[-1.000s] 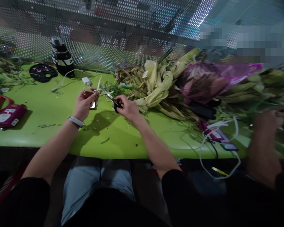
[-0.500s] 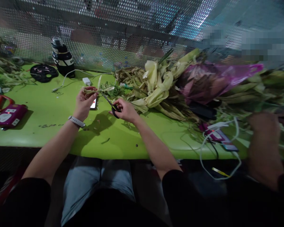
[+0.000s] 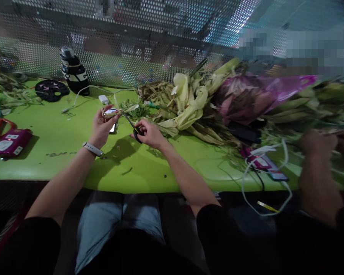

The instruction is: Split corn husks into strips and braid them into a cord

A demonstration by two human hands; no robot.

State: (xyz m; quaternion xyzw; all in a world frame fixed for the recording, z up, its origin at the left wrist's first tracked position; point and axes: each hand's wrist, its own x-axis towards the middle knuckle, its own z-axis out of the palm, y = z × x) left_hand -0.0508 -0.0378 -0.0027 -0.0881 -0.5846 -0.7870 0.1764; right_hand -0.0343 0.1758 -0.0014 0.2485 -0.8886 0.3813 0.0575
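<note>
My left hand (image 3: pixel 101 124) pinches a small bundle of pale corn husk strips (image 3: pixel 111 114) over the green table. In my right hand (image 3: pixel 150 134) is a pair of black-handled scissors (image 3: pixel 137 132), with fingers in the loops. The blades reach up and left to the husk at my left fingertips; whether they touch it is too small to tell. Beneath my left hand lies a phone (image 3: pixel 112 129) with a lit screen, partly covered. Thin green husk shreds (image 3: pixel 136 110) lie just behind the scissors.
A large heap of dried corn husks (image 3: pixel 186 103) and a pink plastic bag (image 3: pixel 243 97) lie to the right. Further right, another person's hands (image 3: pixel 318 143) work near cables. A dark bottle (image 3: pixel 74 72), black mask (image 3: pixel 51 90) and purple power socket (image 3: pixel 11 142) stand left.
My left hand has turned slightly and the husk strips have shifted, showing more of the phone screen. The scissors have moved a little left. The other person's hands have come closer together.
</note>
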